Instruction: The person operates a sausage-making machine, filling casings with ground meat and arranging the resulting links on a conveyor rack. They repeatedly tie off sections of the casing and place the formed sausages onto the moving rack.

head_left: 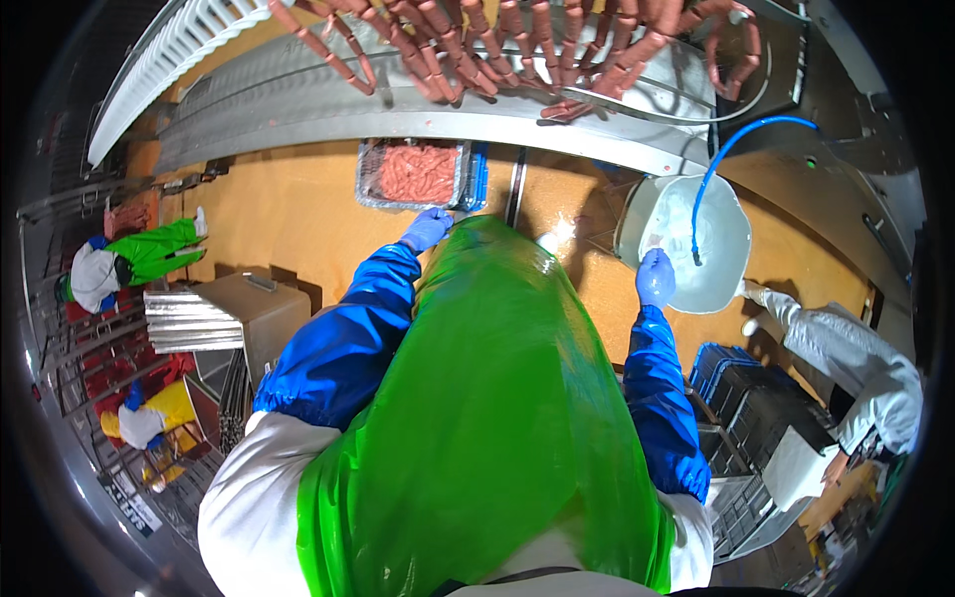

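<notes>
My left hand (426,229), in a blue glove, has its fingers curled at the upper edge of my green apron (497,418), just below a foil-coloured tray (365,179) of raw pink meat (413,171); what it holds is hidden. My right hand (656,277), also gloved, is closed over the near left part of a large pale tub (726,279); I cannot make out anything in its fingers. A blue hose (741,132) hangs into that tub. Linked sausages (448,60) hang above a long steel ledge (428,126) along the top of the view.
Two workers (139,254) (144,418) stand at the left beside racks and a steel cart (259,328). Another person (846,358) in white is at the right, near stacked dark and blue crates (756,448). A steel machine (856,199) fills the upper right.
</notes>
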Demonstrator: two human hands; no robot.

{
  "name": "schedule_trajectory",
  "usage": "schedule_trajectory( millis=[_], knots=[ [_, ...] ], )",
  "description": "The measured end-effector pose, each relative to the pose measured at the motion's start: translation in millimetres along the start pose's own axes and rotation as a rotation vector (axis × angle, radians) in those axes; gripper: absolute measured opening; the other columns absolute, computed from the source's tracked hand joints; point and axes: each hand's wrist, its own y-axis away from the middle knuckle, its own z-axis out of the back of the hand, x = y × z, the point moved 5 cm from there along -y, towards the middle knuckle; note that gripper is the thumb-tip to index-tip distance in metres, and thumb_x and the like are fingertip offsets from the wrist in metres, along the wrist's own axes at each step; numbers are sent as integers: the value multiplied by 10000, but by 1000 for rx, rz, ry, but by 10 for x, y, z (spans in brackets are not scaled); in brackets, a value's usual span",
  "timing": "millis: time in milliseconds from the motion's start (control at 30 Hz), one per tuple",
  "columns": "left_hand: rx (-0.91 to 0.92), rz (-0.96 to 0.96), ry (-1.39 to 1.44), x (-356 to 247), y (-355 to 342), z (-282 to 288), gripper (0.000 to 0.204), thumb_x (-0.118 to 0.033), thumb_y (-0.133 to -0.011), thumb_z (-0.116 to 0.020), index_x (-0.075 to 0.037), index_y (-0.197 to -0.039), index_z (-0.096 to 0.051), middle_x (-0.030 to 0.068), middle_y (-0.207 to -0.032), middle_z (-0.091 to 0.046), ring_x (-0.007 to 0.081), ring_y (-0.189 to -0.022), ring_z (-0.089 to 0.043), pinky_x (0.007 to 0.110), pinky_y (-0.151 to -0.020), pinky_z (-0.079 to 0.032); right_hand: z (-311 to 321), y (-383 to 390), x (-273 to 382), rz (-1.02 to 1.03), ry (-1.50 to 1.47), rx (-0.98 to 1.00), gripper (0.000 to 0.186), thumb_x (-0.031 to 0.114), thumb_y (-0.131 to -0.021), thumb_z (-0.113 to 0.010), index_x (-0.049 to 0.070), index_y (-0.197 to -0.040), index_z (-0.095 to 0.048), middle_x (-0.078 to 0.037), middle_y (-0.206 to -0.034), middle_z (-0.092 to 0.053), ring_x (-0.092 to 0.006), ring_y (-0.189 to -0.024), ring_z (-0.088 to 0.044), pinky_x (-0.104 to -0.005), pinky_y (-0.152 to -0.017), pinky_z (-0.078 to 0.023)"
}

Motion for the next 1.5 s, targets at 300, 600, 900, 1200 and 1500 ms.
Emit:
schedule_trajectory(
  millis=[300, 600, 900, 1200, 1500],
  knots=[
    [40, -92, -88, -1, 88, -115, 221, -285, -965, -600, -79, -1042, -617, 30, -933, -658, 144, -807, -649, 305, -713, -523, 129, 140, 52, -45, 15, 46, 370, 328, -984, -419, 69, -864, -653, -228, -897, -675, -451, -839, -638, -538, -729, -482],
    [0, -99, -73, -27, -114, -133, 201, -233, -948, -614, -40, -1004, -620, 29, -882, -624, 141, -779, -610, 305, -738, -512, 52, 27, 45, -21, 51, 35, 344, 309, -968, -454, 60, -916, -685, -220, -914, -693, -430, -855, -655, -525, -745, -500],
    [57, -65, -71, 47, -81, -188, 213, -224, -956, -599, -32, -1042, -629, 37, -919, -640, 140, -815, -610, 305, -759, -517, 54, 23, 12, -63, 98, 93, 322, 313, -968, -452, 72, -911, -658, -214, -905, -688, -429, -844, -654, -524, -734, -498],
    [52, -60, -15, 67, -22, -168, 255, -254, -950, -610, -23, -1055, -635, 42, -886, -644, 151, -780, -604, 317, -751, -517, 67, 36, 67, -84, 31, 38, 357, 341, -979, -437, 78, -875, -654, -215, -870, -680, -447, -832, -643, -527, -727, -491],
    [64, -72, 10, 116, -92, -179, 243, -247, -948, -613, -27, -1048, -635, 35, -888, -644, 145, -787, -599, 313, -749, -512, 106, 42, 105, -108, 23, 37, 365, 353, -978, -443, 81, -887, -668, -220, -875, -680, -446, -838, -643, -525, -730, -490]
  ],
)
